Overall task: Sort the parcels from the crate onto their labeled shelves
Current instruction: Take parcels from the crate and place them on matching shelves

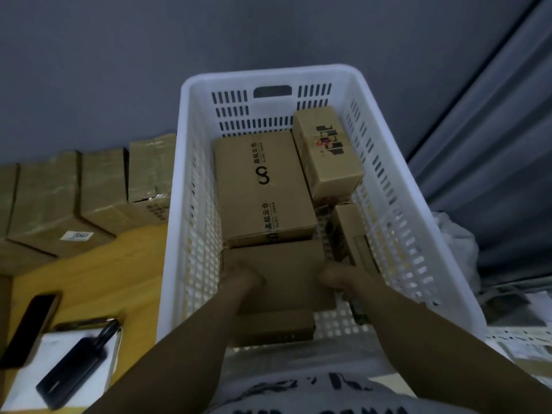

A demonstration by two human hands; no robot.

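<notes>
The plain parcel [283,264] is lying at the near end of the white crate [191,180]. Its broad unprinted face is turning up toward the camera, and its long axis is running across the crate's width, from one side wall toward the other. The left hand [242,279] is grasping its left edge and the right hand [334,276] is grasping its right edge, fingers curling onto the cardboard, though blur is hiding the fingertips. I cannot tell whether the parcel is resting on the flat brown box [274,325] showing beneath its near edge or hanging just clear of it.

The crate is showing as moulded plastic with a rounded rim, walls pierced by rows of slots and a handle cut-out in the far wall. The parcel is looking like matte brown cardboard, rectangular, with crisp edges and no visible label.

Just beyond it, the logo box [263,186], larger and printed in black, is lying flat with its length running along the crate. A patterned box [325,150] is sitting tilted in the far right corner. A narrow box [349,234] is standing on edge along the right wall, just beside the right hand.

To the left, a yellow wood-grain surface [89,270] is carrying taped cartons [98,186], a dark phone [30,327] and a black handheld device [71,375] lying on a white pad [35,380].
</notes>
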